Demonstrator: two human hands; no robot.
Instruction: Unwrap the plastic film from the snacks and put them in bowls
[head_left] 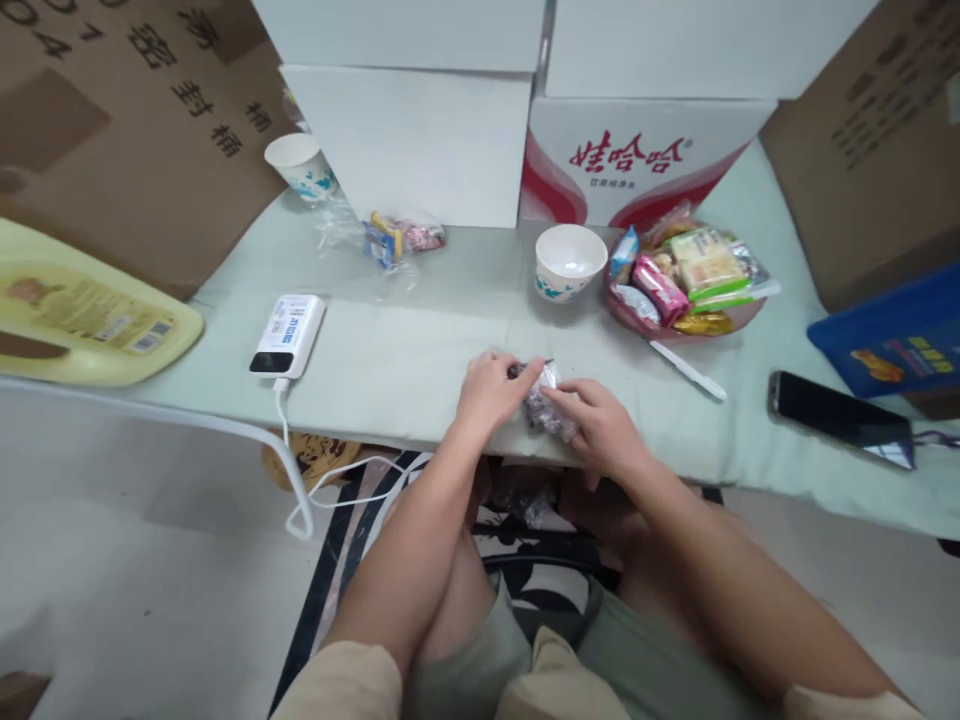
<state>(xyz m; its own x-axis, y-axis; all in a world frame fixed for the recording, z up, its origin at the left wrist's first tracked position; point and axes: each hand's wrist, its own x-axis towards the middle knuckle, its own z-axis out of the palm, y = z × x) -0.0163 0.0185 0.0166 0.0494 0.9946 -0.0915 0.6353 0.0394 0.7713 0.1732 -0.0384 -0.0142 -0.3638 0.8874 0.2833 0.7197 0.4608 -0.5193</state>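
Observation:
At the front edge of the table, a small crinkled clear plastic bag (549, 405) with something dark in it lies between my hands. My left hand (491, 393) pinches its left side, thumb toward the top. From the right, my right hand (604, 420) has its fingers closed on the plastic. What is inside the bag is too blurred to name. Beyond my hands stands a paper bowl (568, 278) with a blue pattern. Right of it, a pinkish dish (637, 318) is heaped with wrapped snacks (701, 265), and a white plastic knife-like utensil (690, 372) lies in front.
A white power bank (289, 335) with a cable sits on the left, near a yellow jug (97, 310). Toward the back are a tilted paper cup (300, 165), plastic-wrapped sweets (405, 238) and white boxes (420, 150). A phone (840, 415) and blue package (892, 335) lie right.

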